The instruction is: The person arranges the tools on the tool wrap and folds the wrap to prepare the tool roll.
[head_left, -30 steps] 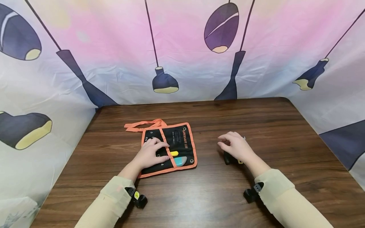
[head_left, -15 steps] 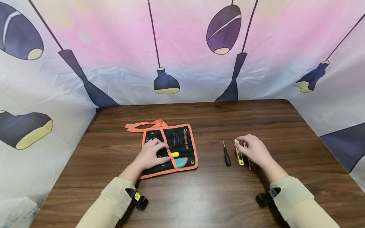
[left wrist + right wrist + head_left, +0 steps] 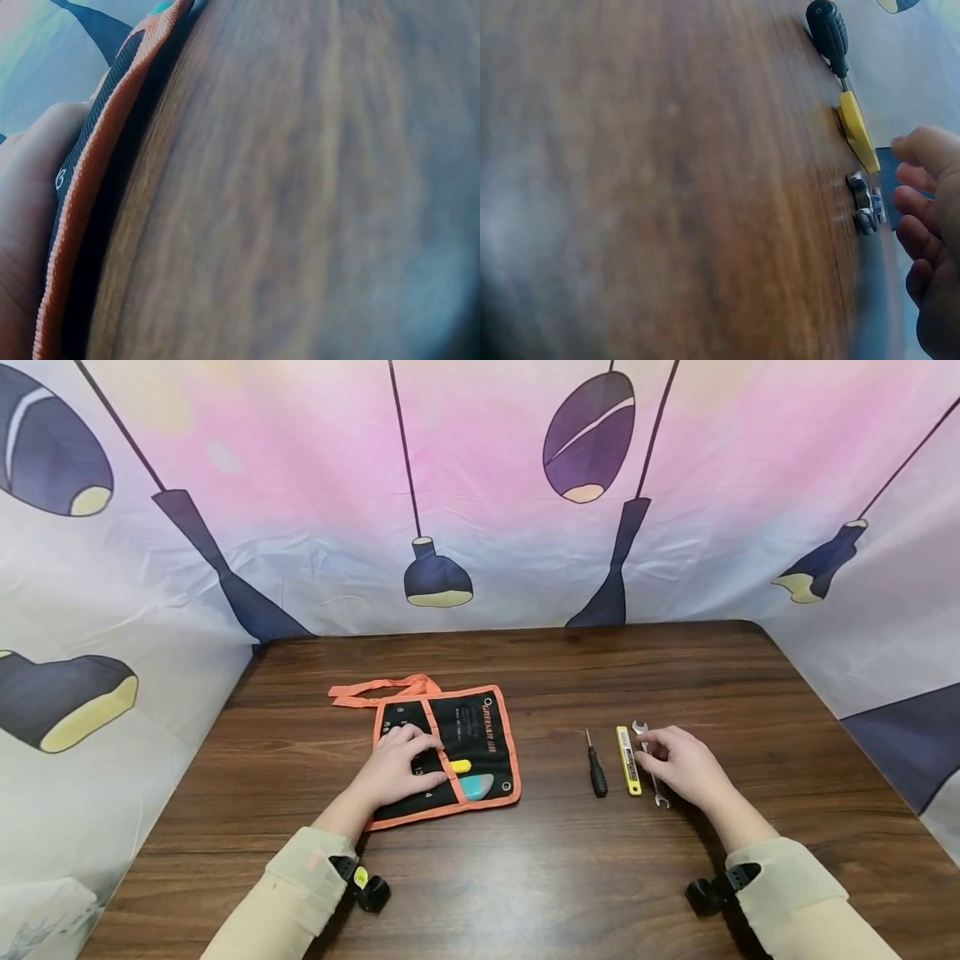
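**While left hand (image 3: 393, 766) rests on pouch (image 3: 472, 727), right hand (image 3: 684, 767) hangs by wrench (image 3: 657, 787)**

Head: relaxed fingers (image 3: 422, 742) probably keep it flat on the desk (image 3: 525, 877). Left wrist: hand against pouch. Right wrist: loosely curled fingers (image 3: 916, 206), seemingly released.

A lamp-patterned backdrop (image 3: 510, 560), probably cloth, hangs behind a wood-grained table (image 3: 525, 877)
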A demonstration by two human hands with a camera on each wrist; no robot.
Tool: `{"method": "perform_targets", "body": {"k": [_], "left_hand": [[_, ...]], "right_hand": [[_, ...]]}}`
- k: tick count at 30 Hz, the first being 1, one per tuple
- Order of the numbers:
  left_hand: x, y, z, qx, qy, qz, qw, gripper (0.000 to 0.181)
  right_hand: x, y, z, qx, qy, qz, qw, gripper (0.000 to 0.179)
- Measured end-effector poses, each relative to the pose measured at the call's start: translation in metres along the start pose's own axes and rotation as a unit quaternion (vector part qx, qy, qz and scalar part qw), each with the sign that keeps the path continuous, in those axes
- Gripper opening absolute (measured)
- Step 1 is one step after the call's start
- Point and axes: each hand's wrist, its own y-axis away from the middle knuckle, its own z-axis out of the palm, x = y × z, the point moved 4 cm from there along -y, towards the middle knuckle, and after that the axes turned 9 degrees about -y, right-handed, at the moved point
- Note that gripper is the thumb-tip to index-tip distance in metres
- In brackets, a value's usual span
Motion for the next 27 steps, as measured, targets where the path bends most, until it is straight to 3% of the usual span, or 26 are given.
{"method": "perform_targets", "body": {"k": [17,27], "left_hand": [[-0.0006,-0.0010,-0.0001,-0.004,-0.001,-0.002,1.0000,0.036],[-0.0011,-0.0003,0.0003,-0.006,0.002,-0.006,1.0000,0.037]], "right_hand": [[0.0014,0.0029,0.0032,-0.014,-0.011,0.012,0.9998,0.027],[0.0035,0.0062,0.0003,-0.002,-0.017,0.012,0.9998,0.027]]}}
